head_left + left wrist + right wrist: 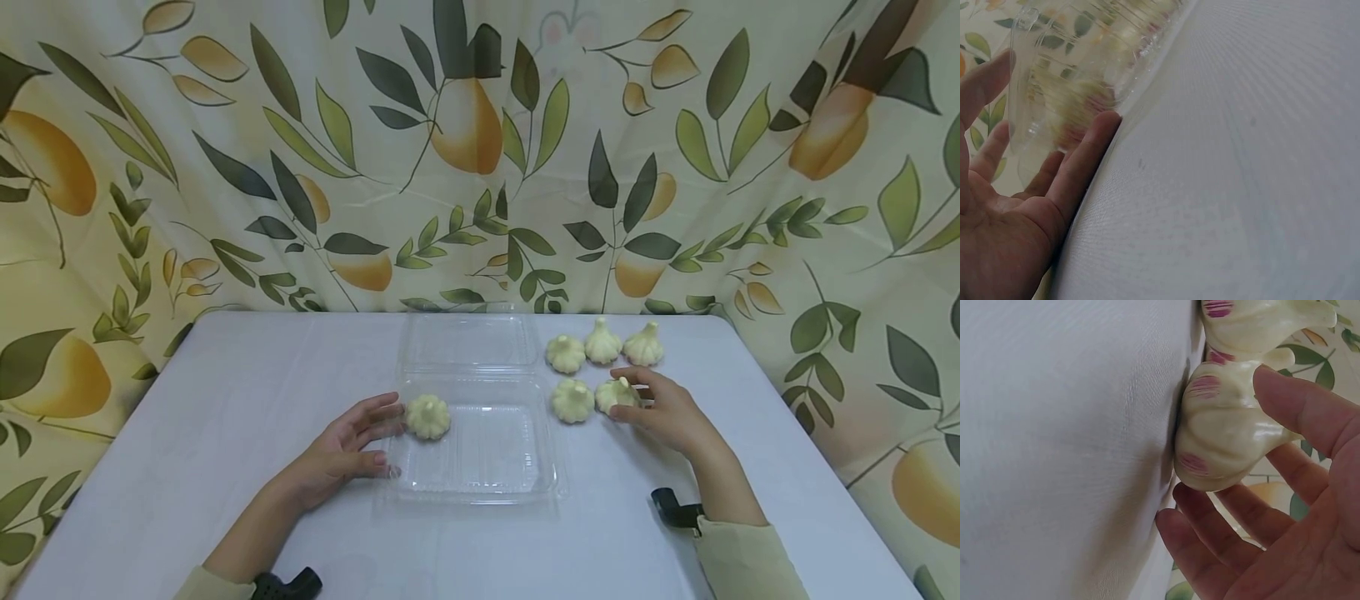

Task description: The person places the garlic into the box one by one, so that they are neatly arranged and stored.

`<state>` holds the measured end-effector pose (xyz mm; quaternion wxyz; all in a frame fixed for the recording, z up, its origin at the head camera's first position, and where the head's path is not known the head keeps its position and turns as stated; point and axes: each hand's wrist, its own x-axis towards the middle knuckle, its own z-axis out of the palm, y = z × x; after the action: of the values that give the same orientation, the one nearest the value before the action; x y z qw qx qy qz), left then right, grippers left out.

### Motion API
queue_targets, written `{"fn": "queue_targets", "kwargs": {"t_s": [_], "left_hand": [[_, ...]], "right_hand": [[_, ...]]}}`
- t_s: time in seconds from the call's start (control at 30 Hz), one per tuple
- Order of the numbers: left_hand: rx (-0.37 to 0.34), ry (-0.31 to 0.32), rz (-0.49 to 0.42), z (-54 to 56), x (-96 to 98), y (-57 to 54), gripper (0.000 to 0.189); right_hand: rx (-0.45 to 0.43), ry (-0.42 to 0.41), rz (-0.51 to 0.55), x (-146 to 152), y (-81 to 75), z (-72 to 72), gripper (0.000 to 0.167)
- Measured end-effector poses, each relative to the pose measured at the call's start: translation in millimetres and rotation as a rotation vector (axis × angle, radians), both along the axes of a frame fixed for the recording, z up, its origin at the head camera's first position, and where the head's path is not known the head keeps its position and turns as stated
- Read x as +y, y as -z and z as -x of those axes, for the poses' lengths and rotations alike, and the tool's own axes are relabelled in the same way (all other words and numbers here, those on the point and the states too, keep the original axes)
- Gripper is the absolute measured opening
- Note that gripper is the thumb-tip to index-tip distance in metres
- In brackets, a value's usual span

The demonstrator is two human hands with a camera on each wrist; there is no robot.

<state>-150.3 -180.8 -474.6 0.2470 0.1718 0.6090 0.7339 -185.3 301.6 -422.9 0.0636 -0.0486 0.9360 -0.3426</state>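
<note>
A clear plastic clamshell container (480, 492) lies on the table with its lid (468, 343) folded back. One garlic bulb (427, 417) sits at its left side, blurred through the plastic in the left wrist view. My left hand (348, 446) rests against the container's left edge, fingers extended and touching the wall. To the right of the container, my right hand (667, 412) holds another garlic bulb (1229, 434) between thumb and fingers; this bulb is on the table, its base showing pinkish-purple marks. Its neighbour, a garlic bulb (572, 401), stands just left of it.
Behind the held bulb, a row of garlic bulbs (602, 342) stands near the table's back edge. A white cloth covers the table (285, 375). A curtain (480, 208) printed with fruit and leaves hangs directly behind it. Black devices (675, 507) are strapped to both wrists.
</note>
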Motion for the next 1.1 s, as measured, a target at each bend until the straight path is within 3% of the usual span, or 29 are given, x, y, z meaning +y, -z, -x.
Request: {"fn": "queue_targets", "kwargs": {"t_s": [0.53, 1.1], "left_hand": [[-0.001, 0.002, -0.009, -2.1, -1.2, -0.4, 0.079], [0.005, -0.010, 0.013, 0.2, -0.1, -0.3, 0.081]], "right_hand": [[0.003, 0.010, -0.044, -2.6, -0.1, -0.6, 0.052], [0.006, 0.043, -0.018, -1.9, -3.0, -1.5, 0.053]]}}
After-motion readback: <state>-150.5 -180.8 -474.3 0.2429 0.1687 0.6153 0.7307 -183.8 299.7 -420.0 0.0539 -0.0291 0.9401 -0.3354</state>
